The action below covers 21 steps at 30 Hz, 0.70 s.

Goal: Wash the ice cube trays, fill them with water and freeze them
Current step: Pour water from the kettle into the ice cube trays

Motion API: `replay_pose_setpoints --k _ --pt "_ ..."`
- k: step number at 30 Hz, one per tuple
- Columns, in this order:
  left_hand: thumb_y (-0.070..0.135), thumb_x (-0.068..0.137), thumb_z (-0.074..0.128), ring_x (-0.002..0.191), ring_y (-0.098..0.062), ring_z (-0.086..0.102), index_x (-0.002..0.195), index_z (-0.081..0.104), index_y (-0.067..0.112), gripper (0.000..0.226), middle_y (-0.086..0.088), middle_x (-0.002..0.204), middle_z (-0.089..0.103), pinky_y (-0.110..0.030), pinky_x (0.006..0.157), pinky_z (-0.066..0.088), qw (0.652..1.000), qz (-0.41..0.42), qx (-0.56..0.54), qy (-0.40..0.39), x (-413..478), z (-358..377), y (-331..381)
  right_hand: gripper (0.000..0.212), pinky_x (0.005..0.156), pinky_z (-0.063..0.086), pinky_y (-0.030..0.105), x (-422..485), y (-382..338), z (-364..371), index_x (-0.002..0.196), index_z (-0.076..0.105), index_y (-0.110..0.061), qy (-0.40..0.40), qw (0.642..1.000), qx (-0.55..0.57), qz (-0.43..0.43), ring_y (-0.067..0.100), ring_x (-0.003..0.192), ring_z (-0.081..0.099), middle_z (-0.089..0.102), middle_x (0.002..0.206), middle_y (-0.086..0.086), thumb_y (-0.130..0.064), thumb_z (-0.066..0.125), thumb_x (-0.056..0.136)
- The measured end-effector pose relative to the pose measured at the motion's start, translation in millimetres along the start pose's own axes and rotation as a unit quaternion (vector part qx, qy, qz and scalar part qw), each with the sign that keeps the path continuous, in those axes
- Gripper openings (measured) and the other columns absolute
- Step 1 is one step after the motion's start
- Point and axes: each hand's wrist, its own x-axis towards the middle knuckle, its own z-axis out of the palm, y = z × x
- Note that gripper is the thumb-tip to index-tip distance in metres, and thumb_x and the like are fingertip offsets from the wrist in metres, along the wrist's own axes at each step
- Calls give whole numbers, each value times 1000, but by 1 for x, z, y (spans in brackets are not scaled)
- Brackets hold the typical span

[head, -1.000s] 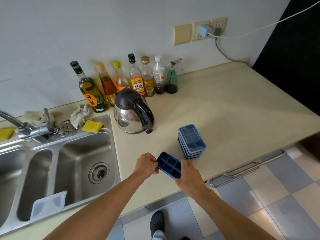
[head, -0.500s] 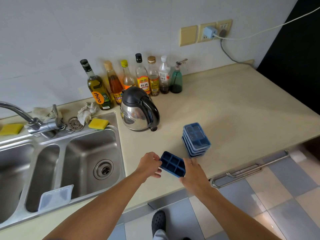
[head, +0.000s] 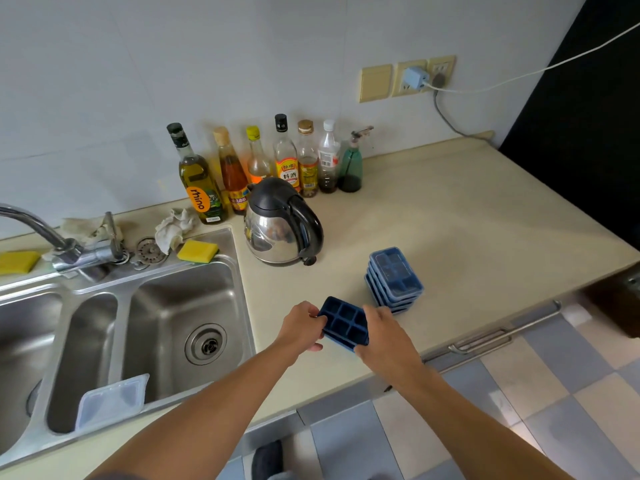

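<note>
Head view showed a dark blue six-cell ice cube tray [head: 343, 323] held between both hands, in front of the electric kettle [head: 282, 223] and on the viewer's side of it, over the front part of the beige countertop [head: 450, 220]. Its open cells faced up and tipped toward the camera, and its long axis appeared to slant from the kettle's side down toward the near right. The left hand [head: 300, 328] pinched the tray's left edge with curled fingers; the right hand [head: 388, 338] gripped the right end, its fingers curled over the rim and mostly hidden behind the back of the hand. A stack of lidded blue ice cube trays [head: 394, 280] sat to the front right of the kettle, just beyond the held tray, long axis running away from the viewer. Behind the kettle, an olive oil bottle [head: 199, 181] carried an orange label reading "rhino", and a clear bottle [head: 286, 161] bore a yellow label with "料酒". A clear tray lid [head: 110, 400] leaned in the steel sink [head: 239, 306] to the kettle's left.
</note>
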Motion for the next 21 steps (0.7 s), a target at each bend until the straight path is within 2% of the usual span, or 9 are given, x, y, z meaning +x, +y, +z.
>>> replay_pose_setpoints --k 5,8,11,13,15,16,18,21 --pt "28 99 59 78 -20 73 113 59 17 18 -6 101 70 -29 57 60 998 11 -66 -12 19 -44 -5 61 83 55 33 13 -42 -12 138 37 -24 41 999 -19 -15 23 104 57 40 122 3 -20 73 89" --pt "24 101 58 68 -21 70 116 59 19 16 -8 90 70 -30 55 57 997 24 -62 -30 30 -90 -21 77 89 52 35 37 -89 3 154 23 -24 26 999 -22 -19 22 109 53 41 130 5 -11 67 92" --pt "18 103 55 60 -22 64 116 61 9 17 -12 77 67 -32 55 55 998 0 -66 -17 44 -156 -56 83 94 51 33 67 -146 36 158 17 -19 -12 999 21 -36 21 114 56 39 138 4 -9 66 93" --pt "17 104 54 57 -22 62 120 62 7 20 -14 76 67 -31 53 52 997 -39 -72 -2 51 -205 -86 70 95 54 34 88 -185 67 151 33 -18 -52 994 78 -52 20 113 60 48 136 1 -13 70 92" --pt "19 104 54 60 -20 66 117 62 14 16 -14 82 71 -31 53 56 995 -79 -62 10 59 -247 -117 47 85 55 32 107 -220 103 132 50 -20 -85 986 136 -52 17 104 64 59 119 -2 -16 71 90" --pt "20 104 54 61 -19 68 115 62 18 13 -13 83 72 -32 57 60 994 -97 -58 11 64 -263 -131 41 80 53 26 116 -235 122 127 54 -22 -98 981 158 -46 14 101 64 62 113 -5 -15 70 90" --pt "20 104 54 63 -19 67 111 62 19 11 -12 83 73 -33 64 62 990 -130 -48 5 74 -285 -156 38 72 46 15 133 -254 157 126 58 -23 -119 975 187 -27 9 99 62 63 108 -10 -13 68 91" --pt "19 103 53 68 -22 68 119 62 11 20 -17 97 74 -33 67 63 985 -168 -18 -16 96 -297 -187 38 65 46 15 155 -265 197 128 62 -20 -161 965 207 25 8 92 64 67 106 -5 -6 61 93"
